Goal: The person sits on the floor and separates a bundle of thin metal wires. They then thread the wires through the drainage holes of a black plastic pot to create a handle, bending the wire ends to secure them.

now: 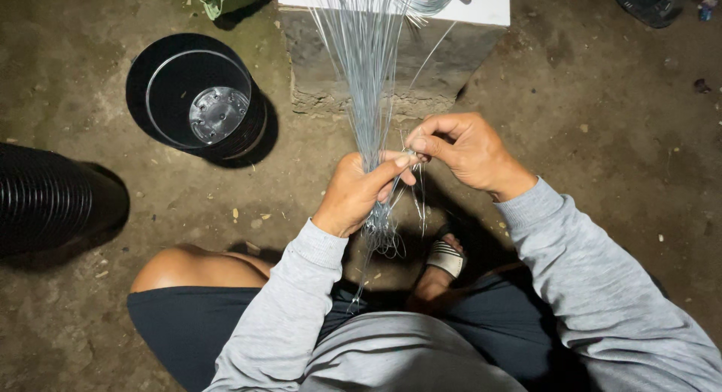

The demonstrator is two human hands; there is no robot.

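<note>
Left hand (353,193) is wrapped tight around the bundle of thin wires (366,76), which fans up toward the concrete block (451,61). Right hand (466,148) pinches one strand between thumb and fingertips, just beside the left thumb.

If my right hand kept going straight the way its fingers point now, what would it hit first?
The right hand points left, fingertips already pinching at the wire bundle. Just beyond lies the left hand's thumb, so it would probably meet those at once.
</note>
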